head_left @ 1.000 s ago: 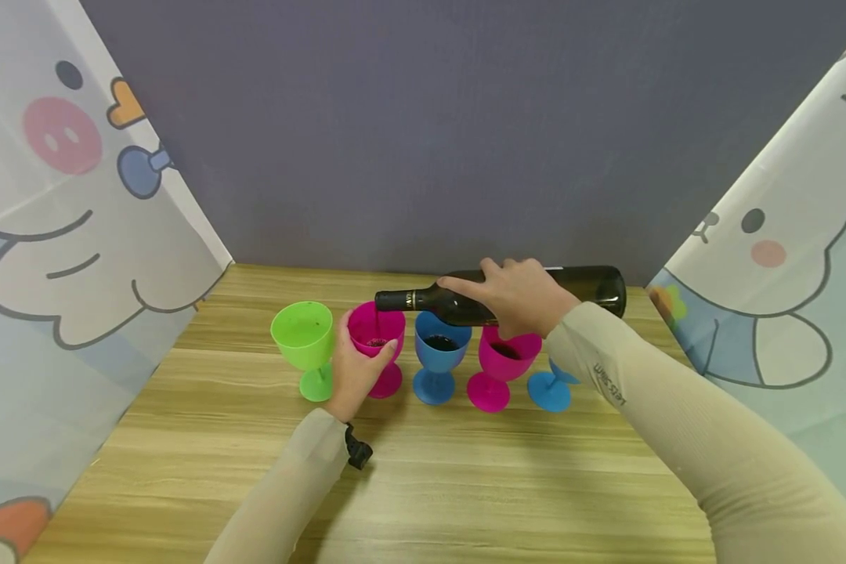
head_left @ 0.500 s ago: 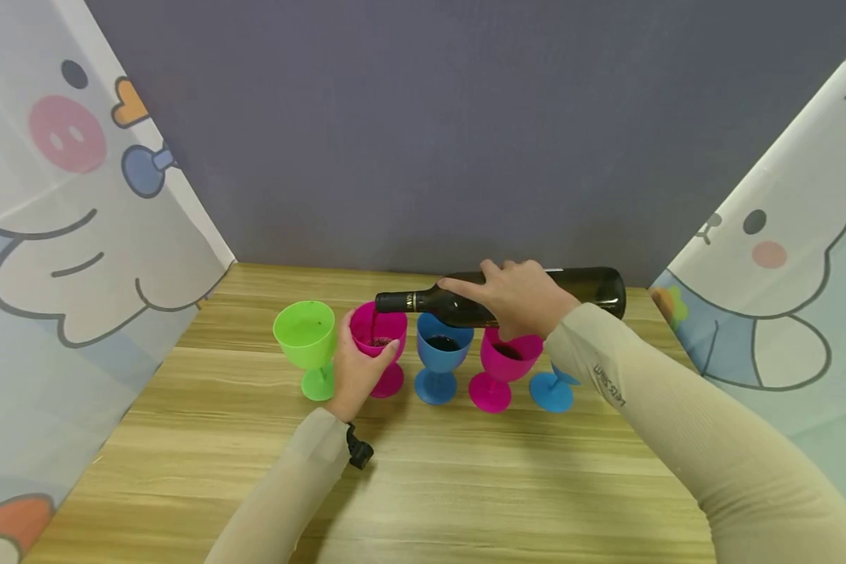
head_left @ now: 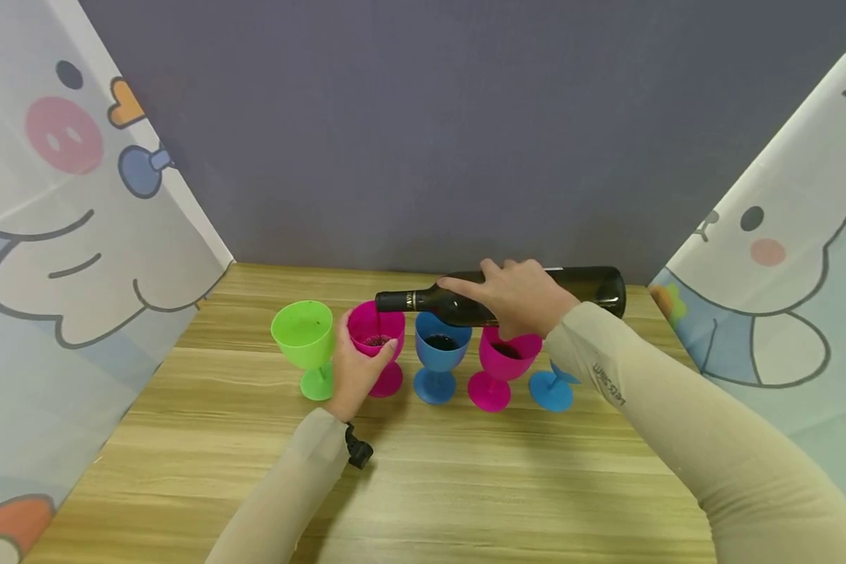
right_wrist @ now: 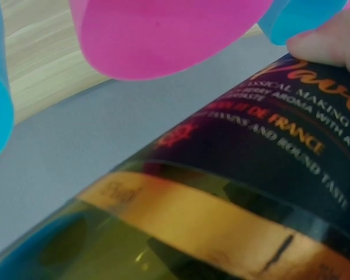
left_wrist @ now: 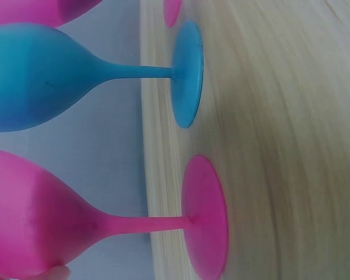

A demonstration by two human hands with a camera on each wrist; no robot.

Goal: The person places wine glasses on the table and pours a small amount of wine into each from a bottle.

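My right hand (head_left: 522,296) grips a dark wine bottle (head_left: 458,315) that lies nearly level, its neck pointing left. Its mouth is over a pink goblet (head_left: 386,376), and a thin dark red stream falls into the bowl, where bubbly liquid shows. Around the left side of that goblet's bowl curls my left hand (head_left: 356,368), with the thumb on the near side. In the right wrist view the bottle's label (right_wrist: 280,122) carries gold and red lettering, and a fingertip (right_wrist: 315,46) rests at its edge. The goblet's foot stands on the table in the left wrist view.
Left of my left hand stands a green goblet (head_left: 303,337). To the right are a blue goblet (head_left: 440,360) and a second pink goblet (head_left: 497,368), both holding dark liquid. Another blue goblet (head_left: 551,390) is partly hidden by my right sleeve. A grey wall (head_left: 423,157) backs the wooden table (head_left: 465,486).
The stream keeps falling from the bottle, its line shifting slightly. Both hands, the bottle and the goblets hold their places; the head view sways slightly.
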